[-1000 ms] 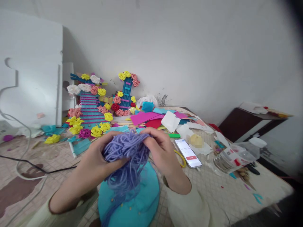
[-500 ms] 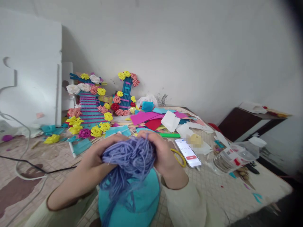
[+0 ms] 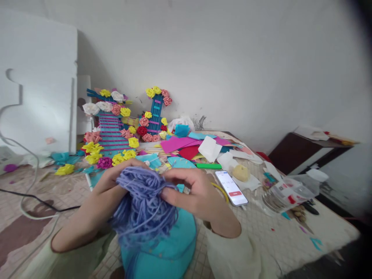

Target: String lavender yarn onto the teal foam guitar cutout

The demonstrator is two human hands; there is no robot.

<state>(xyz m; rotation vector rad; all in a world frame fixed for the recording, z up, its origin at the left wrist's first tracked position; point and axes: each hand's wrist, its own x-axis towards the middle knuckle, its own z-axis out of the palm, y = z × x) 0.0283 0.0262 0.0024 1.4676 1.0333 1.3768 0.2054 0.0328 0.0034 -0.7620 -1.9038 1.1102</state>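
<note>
A loose, tangled bundle of blue-purple yarn (image 3: 145,205) is held up in front of me. My left hand (image 3: 114,186) is wrapped round its left side, with some fingers hidden behind the strands. On the other side, my right hand (image 3: 192,190) pinches a few strands between thumb and forefinger near the bundle's upper right. Below the yarn is a round turquoise piece (image 3: 174,248), partly covered by it. Some strands hang down over this piece toward the bottom edge of the view.
Flower-trimmed crafts (image 3: 112,131) stand at the back left. Coloured paper sheets (image 3: 188,145) lie in the middle, near a green strip (image 3: 208,166). To the right are a lit phone (image 3: 232,188), a yellowish lump (image 3: 240,173) and a clear plastic bottle (image 3: 290,192). A black cable (image 3: 43,203) crosses the left.
The yarn bundle has turned and shifted slightly left and down. My right hand has gone from cupping its side to pinching strands; my left hand still holds it.
</note>
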